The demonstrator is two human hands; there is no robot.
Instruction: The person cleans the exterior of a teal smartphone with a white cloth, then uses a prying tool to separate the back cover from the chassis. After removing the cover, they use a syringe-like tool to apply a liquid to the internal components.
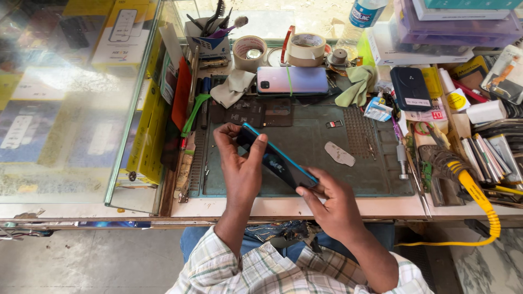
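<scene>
Stacking at far right of tabletop [327,206]: purple flat boxes [457,27]; yellow cartons [143,133] upright at left edge. Lying behind grey mat [327,158]: pale phone [292,80]. Held above mat, long axis running far-left to near-right: blue-edged phone [278,160], gripped by left hand [242,163] and right hand [332,204].

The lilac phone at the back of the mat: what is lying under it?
The lilac phone rests on dark phone parts on the green mat, a beige cloth beside it. What lies directly beneath it is covered.
</scene>
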